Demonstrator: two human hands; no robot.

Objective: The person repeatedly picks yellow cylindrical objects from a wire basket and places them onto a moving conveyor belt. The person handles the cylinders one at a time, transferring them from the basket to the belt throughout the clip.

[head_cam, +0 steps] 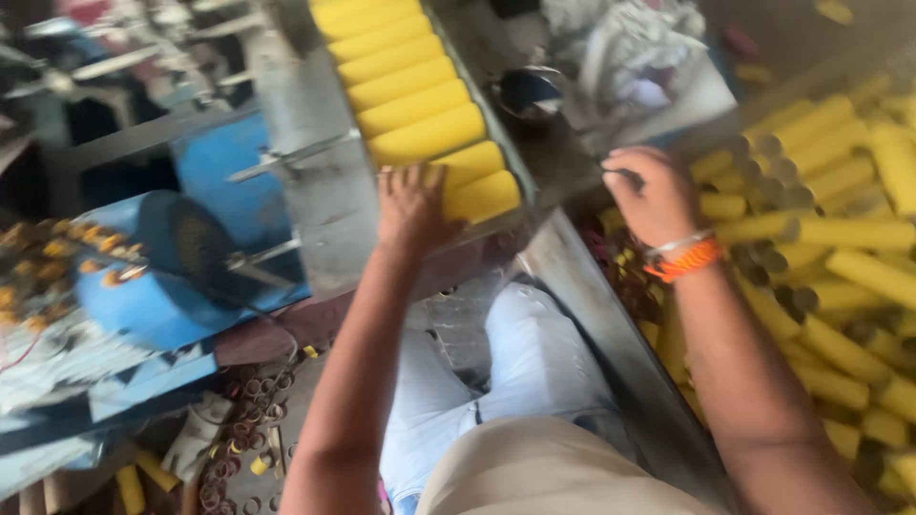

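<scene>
A row of yellow tubes (pixel 410 95) lies side by side in a slanted metal chute (pixel 324 181). My left hand (pixel 410 205) rests flat against the nearest tubes at the chute's lower end, fingers spread. My right hand (pixel 654 195), with an orange and white wristband, hovers with curled fingers over the left edge of a big heap of loose yellow tubes (pixel 830 248). Whether it grips a tube is blurred. My legs in pale trousers (pixel 515 372) show between the arms.
A blue machine housing with a dark round part (pixel 181 257) stands at the left. White crumpled cloth (pixel 630 48) lies at the top. Small rings and tube ends (pixel 239 448) litter the floor below left. A metal wall (pixel 611 334) bounds the heap.
</scene>
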